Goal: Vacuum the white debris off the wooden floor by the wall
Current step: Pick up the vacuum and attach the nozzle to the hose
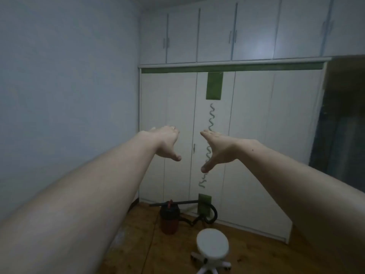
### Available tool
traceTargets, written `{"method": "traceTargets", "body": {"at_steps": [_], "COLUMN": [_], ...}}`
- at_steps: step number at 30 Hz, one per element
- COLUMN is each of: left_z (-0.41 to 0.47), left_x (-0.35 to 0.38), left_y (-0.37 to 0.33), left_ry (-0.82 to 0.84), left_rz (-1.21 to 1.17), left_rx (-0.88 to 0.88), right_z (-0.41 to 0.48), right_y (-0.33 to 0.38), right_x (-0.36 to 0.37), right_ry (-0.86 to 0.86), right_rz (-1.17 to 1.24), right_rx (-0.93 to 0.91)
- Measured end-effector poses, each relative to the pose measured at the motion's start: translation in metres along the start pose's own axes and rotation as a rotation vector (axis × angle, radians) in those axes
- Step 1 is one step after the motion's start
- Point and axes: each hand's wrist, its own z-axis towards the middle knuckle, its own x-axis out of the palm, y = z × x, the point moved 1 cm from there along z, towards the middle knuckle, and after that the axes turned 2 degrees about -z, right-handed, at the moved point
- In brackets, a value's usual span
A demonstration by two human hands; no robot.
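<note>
Both my arms are stretched out ahead at chest height. My left hand [166,142] and my right hand [218,149] are flat, palms down, fingers apart, holding nothing. Far below them a red and black canister vacuum [169,219] stands on the wooden floor [256,252] in front of the wardrobe. Its black hose [209,217] curls to the right and its dark wand [175,203] lies along the wardrobe's foot. Pale white debris [119,237] shows faintly on the floor by the left wall, partly hidden by my left arm.
A white round stool on castors [213,247] stands on the floor right of the vacuum. A white wardrobe [252,135] with green panels fills the far wall. The blue-grey wall [69,95] runs along the left. A dark doorway [343,125] is at right.
</note>
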Motion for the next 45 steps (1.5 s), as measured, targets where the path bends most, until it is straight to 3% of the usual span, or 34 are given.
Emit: {"method": "traceTargets", "body": {"at_steps": [13,31,45], "left_z": [0.205,0.514,0.729], "left_x": [0.061,0.141,0.256], "left_y": [0.085,0.154,0.257], "left_ry": [-0.010,-0.004,0.043], "left_rz": [-0.046,-0.086,-0.070], "left_rx": [0.020,-0.027,-0.043], "right_z": [0.211,0.529,0.778], "right_y": [-0.073,-0.218,-0.270], "right_x": [0.029,0.063,0.135], "right_ry": [-0.044,-0.066,0.009], "right_rz": [0.048,0.073,0.034], "right_rx": [0.032,-0.065,-0.077]}}
